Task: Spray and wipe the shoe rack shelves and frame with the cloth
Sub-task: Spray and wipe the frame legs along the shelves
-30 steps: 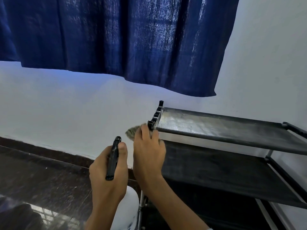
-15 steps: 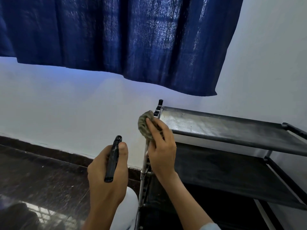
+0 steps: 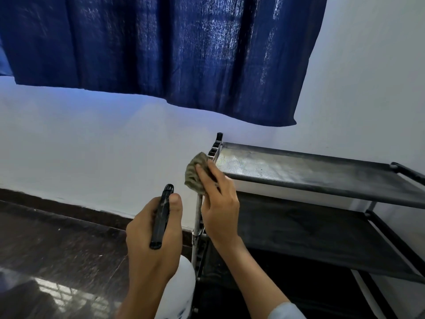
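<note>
A black shoe rack [image 3: 322,178] with fabric shelves stands against the white wall on the right. Its top shelf shines grey near the left end. My right hand [image 3: 218,203] grips a crumpled grey-green cloth [image 3: 195,176] around the rack's front-left metal post [image 3: 197,217], just below the top shelf's corner. My left hand [image 3: 151,245] holds a white spray bottle [image 3: 181,293] by its black trigger head [image 3: 161,215], to the left of the post. Most of the bottle is hidden behind my hand.
A dark blue curtain [image 3: 172,54] hangs above on the wall. Dark polished floor [image 3: 46,249] lies at lower left, with a dark skirting strip [image 3: 69,210] along the wall. A lower black shelf [image 3: 310,238] sits under the top one.
My right hand drew the cloth off the top-left corner of the rack and wrapped it round the front-left post, sliding slightly down. The left hand with the sprayer stayed about where it was.
</note>
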`<state>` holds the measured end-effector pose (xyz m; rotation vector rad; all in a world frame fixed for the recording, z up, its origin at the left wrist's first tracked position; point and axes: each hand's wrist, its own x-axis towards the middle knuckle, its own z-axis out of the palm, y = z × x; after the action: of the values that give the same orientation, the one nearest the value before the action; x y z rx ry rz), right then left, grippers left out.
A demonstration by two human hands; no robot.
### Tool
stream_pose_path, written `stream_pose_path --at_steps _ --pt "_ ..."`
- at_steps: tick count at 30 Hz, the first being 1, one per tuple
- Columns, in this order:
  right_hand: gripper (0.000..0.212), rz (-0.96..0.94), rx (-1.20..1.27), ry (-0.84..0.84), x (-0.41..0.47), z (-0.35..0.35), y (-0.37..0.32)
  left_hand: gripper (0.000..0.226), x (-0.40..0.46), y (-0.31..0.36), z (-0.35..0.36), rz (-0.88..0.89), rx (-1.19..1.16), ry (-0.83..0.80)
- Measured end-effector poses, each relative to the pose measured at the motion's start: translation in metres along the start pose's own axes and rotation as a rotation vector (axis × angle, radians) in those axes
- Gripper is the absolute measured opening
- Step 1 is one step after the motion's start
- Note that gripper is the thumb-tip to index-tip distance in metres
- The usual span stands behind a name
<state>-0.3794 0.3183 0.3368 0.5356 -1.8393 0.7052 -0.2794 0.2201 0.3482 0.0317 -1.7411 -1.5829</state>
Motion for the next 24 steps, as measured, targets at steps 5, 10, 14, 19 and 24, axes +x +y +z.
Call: stream_pose_path --at_steps 5,10,14,19,24 --pt "0.036 -0.128 -0.084 -0.082 -0.022 -0.003 0.014 0.047 0.000 0.001 0.001 -0.002 -0.004 -0.018" --pt "0.028 -0.283 -0.140 -0.070 -0.032 -0.002 0.019 0.044 -0.001 0.004 0.000 -0.007 -0.005 -0.012" --pt "0.029 -0.226 -0.205 0.042 -0.012 0.001 0.014 0.044 0.001 0.001 0.000 -0.005 0.013 0.002" --pt "0.025 -0.355 -0.426 -0.321 -0.046 0.008 0.013 0.043 0.000 0.003 0.002 -0.009 -0.017 0.003" --pt "0.025 -0.271 -0.266 -0.138 -0.021 -0.003 0.002 0.044 0.000 0.002 0.001 0.000 -0.033 -0.021"
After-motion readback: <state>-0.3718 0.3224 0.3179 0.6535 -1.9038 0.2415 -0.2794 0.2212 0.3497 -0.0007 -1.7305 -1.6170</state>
